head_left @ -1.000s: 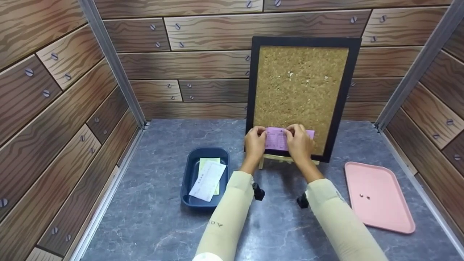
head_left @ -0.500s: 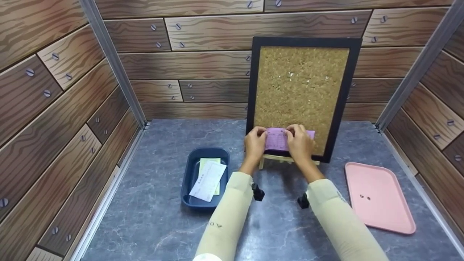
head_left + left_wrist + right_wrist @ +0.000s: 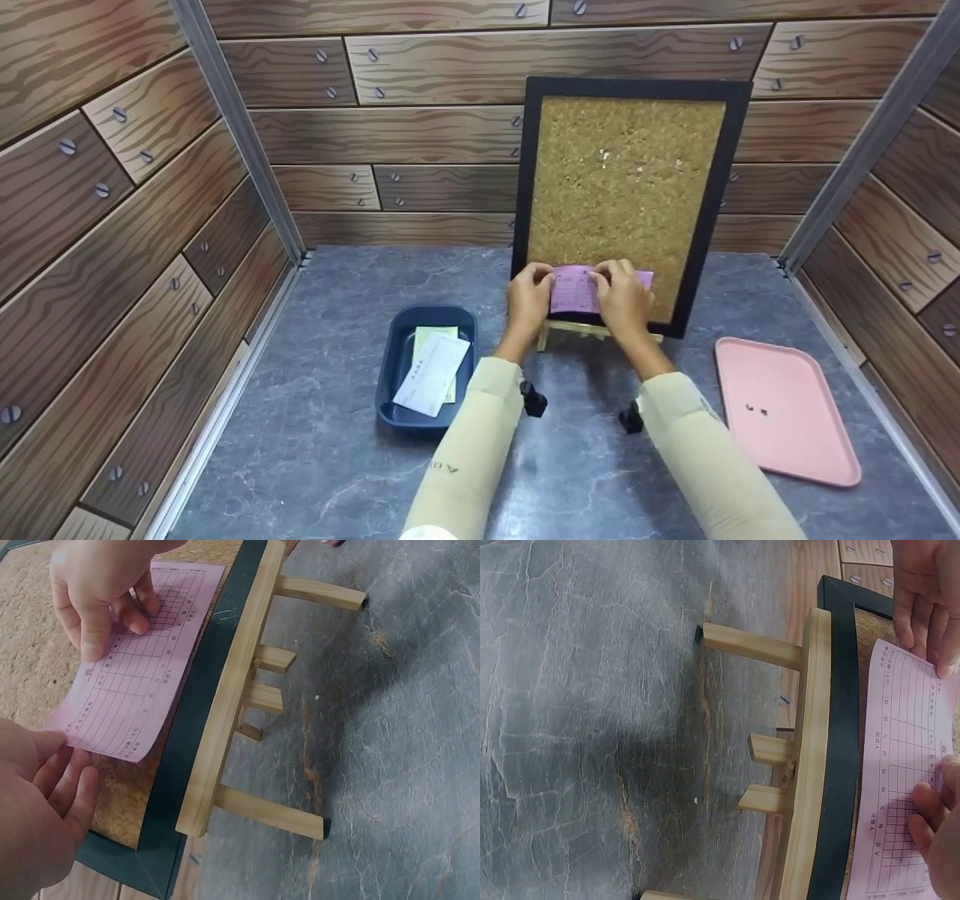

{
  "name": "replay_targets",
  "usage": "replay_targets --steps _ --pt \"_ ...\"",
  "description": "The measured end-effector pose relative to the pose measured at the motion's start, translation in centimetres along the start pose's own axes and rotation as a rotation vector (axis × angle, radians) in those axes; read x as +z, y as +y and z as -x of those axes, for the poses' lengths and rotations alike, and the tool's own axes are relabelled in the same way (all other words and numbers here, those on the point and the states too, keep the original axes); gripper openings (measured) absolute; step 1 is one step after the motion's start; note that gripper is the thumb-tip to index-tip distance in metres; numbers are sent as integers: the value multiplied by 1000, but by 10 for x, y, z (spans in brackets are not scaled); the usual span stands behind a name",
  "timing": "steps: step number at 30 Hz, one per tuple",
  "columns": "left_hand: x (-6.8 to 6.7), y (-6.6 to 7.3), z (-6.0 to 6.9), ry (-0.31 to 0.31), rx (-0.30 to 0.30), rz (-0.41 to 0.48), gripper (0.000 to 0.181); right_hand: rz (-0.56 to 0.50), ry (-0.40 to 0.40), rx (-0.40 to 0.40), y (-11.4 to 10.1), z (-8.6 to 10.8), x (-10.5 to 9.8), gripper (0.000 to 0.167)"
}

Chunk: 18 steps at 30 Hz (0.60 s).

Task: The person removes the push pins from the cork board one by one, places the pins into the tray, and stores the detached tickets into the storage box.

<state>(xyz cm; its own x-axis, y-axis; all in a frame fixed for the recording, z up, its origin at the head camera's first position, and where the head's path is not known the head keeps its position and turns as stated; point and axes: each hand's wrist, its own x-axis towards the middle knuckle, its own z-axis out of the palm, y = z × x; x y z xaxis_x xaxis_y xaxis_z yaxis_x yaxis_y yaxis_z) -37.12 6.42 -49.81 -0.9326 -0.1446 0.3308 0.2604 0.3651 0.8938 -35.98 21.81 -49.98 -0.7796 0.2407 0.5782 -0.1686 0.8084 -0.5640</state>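
A pink printed form (image 3: 574, 289) with a ruled grid lies against the lower part of a cork board (image 3: 626, 172) in a black frame. My left hand (image 3: 529, 301) pinches the form's left end near its upper corner, thumb in front, as the left wrist view shows. Farther right, my right hand (image 3: 625, 301) holds the form's top edge between thumb and curled fingers and covers part of it. Whether a pin sits under the right fingertips is hidden. The form bows slightly off the cork in the left wrist view.
A small wooden easel (image 3: 232, 690) carries the board. Left of it stands a dark blue tray (image 3: 386, 375) with a white slip (image 3: 433, 375) over a yellow-green one (image 3: 436, 332). A pink tray (image 3: 799, 442) at right holds two tiny pins (image 3: 763, 412). Wood-patterned walls enclose the grey table.
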Motion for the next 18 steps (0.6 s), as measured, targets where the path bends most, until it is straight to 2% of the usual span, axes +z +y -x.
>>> replay_targets --steps 6,13,18 --pt "-1 -1 1 -7 4 21 6 -24 -16 -15 0 4 -2 14" --pt "-10 0 4 -39 -5 93 6 -192 53 -154 -6 8 -7 10" --pt "-20 1 7 -48 18 152 7 -290 89 -180 -14 11 -16 10"
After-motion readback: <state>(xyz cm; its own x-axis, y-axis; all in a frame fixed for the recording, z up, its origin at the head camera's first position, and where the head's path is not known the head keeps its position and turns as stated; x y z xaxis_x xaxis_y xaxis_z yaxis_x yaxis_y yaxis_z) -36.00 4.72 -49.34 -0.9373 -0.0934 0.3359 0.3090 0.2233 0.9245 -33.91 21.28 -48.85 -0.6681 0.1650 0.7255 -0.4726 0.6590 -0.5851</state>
